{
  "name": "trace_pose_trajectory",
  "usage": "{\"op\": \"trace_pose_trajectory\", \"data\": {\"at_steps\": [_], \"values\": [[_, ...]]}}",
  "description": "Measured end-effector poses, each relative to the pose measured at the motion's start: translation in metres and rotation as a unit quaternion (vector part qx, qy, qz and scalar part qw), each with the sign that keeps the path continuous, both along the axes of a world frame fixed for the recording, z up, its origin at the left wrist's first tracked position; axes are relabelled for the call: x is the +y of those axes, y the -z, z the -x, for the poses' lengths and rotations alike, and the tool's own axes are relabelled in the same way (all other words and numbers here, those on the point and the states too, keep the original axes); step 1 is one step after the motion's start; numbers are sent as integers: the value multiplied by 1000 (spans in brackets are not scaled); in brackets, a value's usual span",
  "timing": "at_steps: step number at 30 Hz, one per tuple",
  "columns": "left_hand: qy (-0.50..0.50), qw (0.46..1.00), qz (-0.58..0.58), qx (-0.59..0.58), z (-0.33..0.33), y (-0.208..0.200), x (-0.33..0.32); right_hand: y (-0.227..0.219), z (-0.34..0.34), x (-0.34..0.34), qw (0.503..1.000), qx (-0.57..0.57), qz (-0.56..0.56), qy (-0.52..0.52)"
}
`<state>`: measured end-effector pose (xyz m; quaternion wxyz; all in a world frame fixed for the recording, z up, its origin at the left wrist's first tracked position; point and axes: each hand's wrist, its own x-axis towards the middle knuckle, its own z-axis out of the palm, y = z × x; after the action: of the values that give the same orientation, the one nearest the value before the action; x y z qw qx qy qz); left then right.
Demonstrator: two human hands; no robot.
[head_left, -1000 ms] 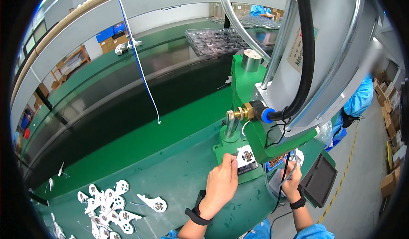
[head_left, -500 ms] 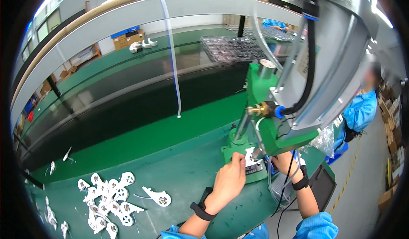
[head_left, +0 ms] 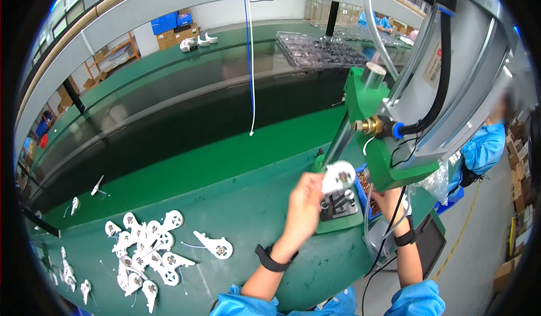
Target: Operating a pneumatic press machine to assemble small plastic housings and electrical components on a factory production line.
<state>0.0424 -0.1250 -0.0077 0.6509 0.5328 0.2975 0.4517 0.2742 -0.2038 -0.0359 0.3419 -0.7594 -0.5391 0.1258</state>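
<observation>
My left hand (head_left: 305,203) is closed on the edge of a white plastic part with a round end (head_left: 340,176), raised and tilted over the press. Beneath it, the dark metal fixture (head_left: 340,204) on the green press base (head_left: 341,224) shows. My right hand (head_left: 390,202) reaches into a blue bin (head_left: 360,187) of small copper-coloured pieces (head_left: 374,205), right of the fixture. Its fingertips are partly hidden among the pieces and behind a clear tube, so their grip cannot be made out. Above both hands stands the green press head (head_left: 394,167) with its grey cylinder.
Similar white parts (head_left: 147,243) lie piled on the green table (head_left: 225,285) to the left, one separate part (head_left: 217,245) nearer me. Clear trays (head_left: 321,50) sit across the dark conveyor (head_left: 169,124). A hose (head_left: 251,90) hangs ahead. Another person (head_left: 483,147) is at right.
My left hand has lifted the white part up off the fixture, baring it. My right hand stays by the bin, which now shows more clearly. The whole view has shifted slightly.
</observation>
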Motion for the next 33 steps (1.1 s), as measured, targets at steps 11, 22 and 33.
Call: {"op": "trace_pose_trajectory", "data": {"at_steps": [11, 22, 33], "values": [[-145, 776, -266, 552, 131, -23, 5, 1, -2, -28, 997, 26, -69, 22], [-59, 617, -177, 765, 181, 30, -9, -5, -7, -50, 992, 8, -119, 35], [6, 870, -220, 442, -16, -49, -19, -1, 4, -77, 988, 49, -131, 71]]}}
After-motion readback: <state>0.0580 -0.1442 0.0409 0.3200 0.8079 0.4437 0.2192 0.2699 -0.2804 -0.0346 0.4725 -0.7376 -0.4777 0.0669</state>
